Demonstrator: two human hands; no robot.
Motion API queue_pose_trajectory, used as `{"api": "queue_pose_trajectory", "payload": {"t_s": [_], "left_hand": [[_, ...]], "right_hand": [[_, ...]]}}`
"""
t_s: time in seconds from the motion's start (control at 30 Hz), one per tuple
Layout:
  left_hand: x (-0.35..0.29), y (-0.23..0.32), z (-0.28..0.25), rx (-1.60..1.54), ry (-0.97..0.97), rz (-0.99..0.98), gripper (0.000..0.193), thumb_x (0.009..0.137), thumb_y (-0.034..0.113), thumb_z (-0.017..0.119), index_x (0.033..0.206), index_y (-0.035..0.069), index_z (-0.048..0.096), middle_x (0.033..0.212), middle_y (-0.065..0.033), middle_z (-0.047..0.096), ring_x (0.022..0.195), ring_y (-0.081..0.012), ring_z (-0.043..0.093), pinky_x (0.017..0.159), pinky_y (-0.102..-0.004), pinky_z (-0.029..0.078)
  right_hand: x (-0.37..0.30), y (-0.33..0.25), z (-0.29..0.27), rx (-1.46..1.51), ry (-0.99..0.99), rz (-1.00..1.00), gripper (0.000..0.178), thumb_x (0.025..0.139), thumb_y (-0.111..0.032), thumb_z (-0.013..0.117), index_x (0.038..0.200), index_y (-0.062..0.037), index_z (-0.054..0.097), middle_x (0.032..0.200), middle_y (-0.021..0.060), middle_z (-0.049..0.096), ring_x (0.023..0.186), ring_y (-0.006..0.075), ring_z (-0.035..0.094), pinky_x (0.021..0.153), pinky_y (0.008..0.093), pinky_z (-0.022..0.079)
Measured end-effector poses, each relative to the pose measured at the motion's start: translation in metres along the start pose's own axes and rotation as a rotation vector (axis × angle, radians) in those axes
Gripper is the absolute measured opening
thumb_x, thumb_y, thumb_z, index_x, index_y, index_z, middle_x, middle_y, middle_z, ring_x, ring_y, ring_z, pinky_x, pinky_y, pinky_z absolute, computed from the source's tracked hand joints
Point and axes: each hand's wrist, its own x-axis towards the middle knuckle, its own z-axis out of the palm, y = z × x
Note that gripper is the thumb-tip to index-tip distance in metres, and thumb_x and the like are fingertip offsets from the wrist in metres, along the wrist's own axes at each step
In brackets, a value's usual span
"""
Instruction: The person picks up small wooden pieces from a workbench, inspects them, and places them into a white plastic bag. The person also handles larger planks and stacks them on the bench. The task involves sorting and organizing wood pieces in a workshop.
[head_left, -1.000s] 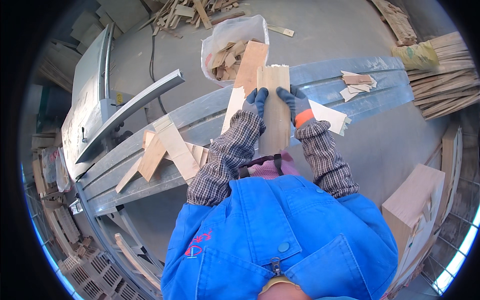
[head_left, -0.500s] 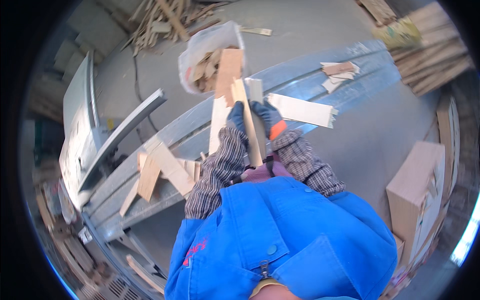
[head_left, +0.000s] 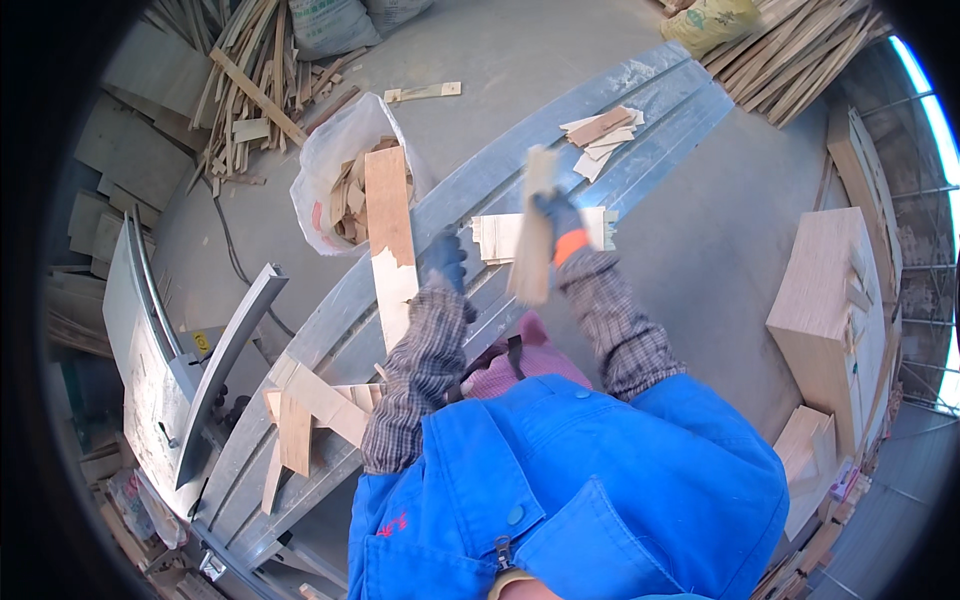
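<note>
In my right hand (head_left: 562,214), gloved in blue with an orange cuff, is a pale wooden strip (head_left: 531,262), gripped by its side and blurred by motion. It crosses above a short stack of pale veneer pieces (head_left: 497,238) with ragged ends. My left hand (head_left: 445,262), also in a blue glove, hovers beside a long board (head_left: 390,208), its fingers loosely bent and apart with nothing seen in them. This board is brown at its far half and pale at its near half. All of this is over a grey metal bench (head_left: 455,205) with lengthwise grooves.
A white sack (head_left: 312,205) of wood scraps stands beyond the bench. Crossed offcuts (head_left: 322,402) lie at the bench's near left, torn pieces (head_left: 603,135) toward its far end. A curved metal rail (head_left: 228,370) rises at left. Stacked boards (head_left: 822,300) stand at right.
My hands have moved apart. The wooden strip has gone right with my right hand, over the veneer stack, and my left hand has let go. The whole view has shifted.
</note>
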Motion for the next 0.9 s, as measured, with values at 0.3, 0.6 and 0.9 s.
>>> {"api": "queue_pose_trajectory", "payload": {"t_s": [0.3,0.6,0.9], "left_hand": [[0.039,-0.063,-0.246,-0.347,0.279,0.325,0.03,0.096,0.023,0.05,0.121,0.01,0.059,0.077,0.0047,0.054,0.062,-0.006,0.05,0.049,-0.0203,0.036],[-0.15,-0.203,-0.351,0.545,1.027,0.235,0.054,0.083,0.019,0.072,0.128,-0.002,0.052,0.129,-0.021,0.052,0.121,-0.032,0.05,0.104,-0.0408,0.041],[-0.186,-0.192,-0.308,0.785,0.728,-0.093,0.088,0.071,0.049,0.079,0.138,0.005,0.042,0.134,-0.0216,0.048,0.13,-0.0346,0.042,0.109,-0.0416,0.035]], "right_hand": [[0.233,-0.031,-0.228,-0.416,0.61,0.204,0.079,0.077,-0.057,0.071,0.126,0.0044,0.057,0.124,0.0206,0.06,0.109,0.0314,0.061,0.084,0.0461,0.053],[0.1,0.024,-0.072,-0.043,0.27,-0.054,0.032,0.086,-0.017,0.073,0.115,-0.0091,0.062,0.093,0.0054,0.067,0.081,0.0157,0.062,0.07,0.0301,0.052],[-0.051,0.086,0.147,-0.227,-0.614,-0.14,0.03,0.092,-0.012,0.062,0.121,-0.0044,0.058,0.081,0.0015,0.058,0.064,0.0095,0.049,0.056,0.0238,0.042]]}}
